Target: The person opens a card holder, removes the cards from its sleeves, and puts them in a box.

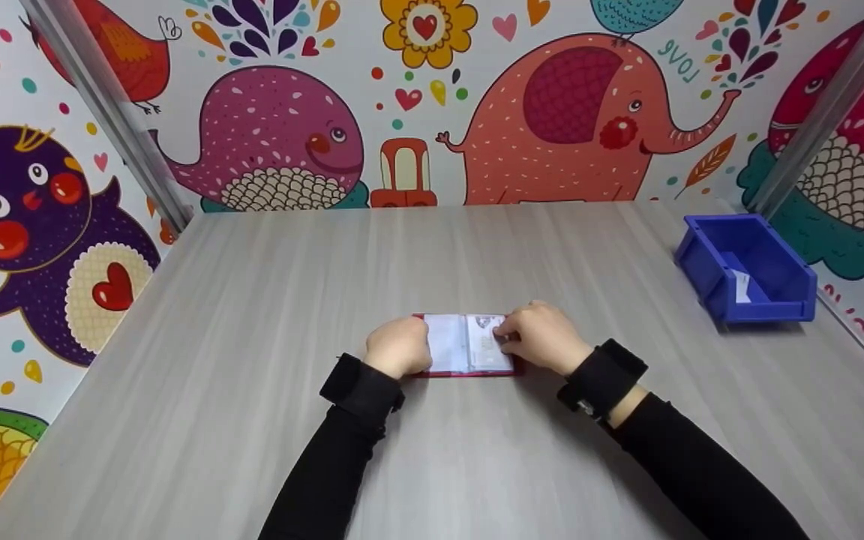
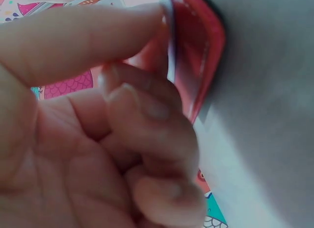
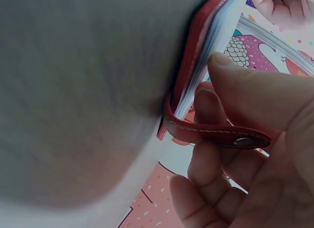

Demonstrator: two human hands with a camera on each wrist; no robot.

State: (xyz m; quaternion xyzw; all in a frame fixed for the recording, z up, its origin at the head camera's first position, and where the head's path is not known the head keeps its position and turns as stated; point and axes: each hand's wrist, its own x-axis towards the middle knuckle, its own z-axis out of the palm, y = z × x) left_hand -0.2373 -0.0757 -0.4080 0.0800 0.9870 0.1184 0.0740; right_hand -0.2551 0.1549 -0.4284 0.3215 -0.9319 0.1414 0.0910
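Observation:
A red card holder [image 1: 445,346] lies spread on the table, its clear sleeves facing up. My left hand [image 1: 397,346] pinches the left edge of the cover, whose red inside [image 2: 196,46] shows in the left wrist view. At the opposite edge, my right hand [image 1: 546,337] holds the stack of sleeves [image 3: 208,49] with thumb and curled fingers. A stitched red strap [image 3: 189,132] with a metal snap sticks out across those fingers. A pale card with a dark print [image 1: 484,341] shows in the right-hand sleeve.
On the table's right side stands a blue bin [image 1: 747,270] with a white piece inside. Walls [image 1: 417,105] with printed cartoon animals border the grey wood-grain table [image 1: 267,300] at the back and sides.

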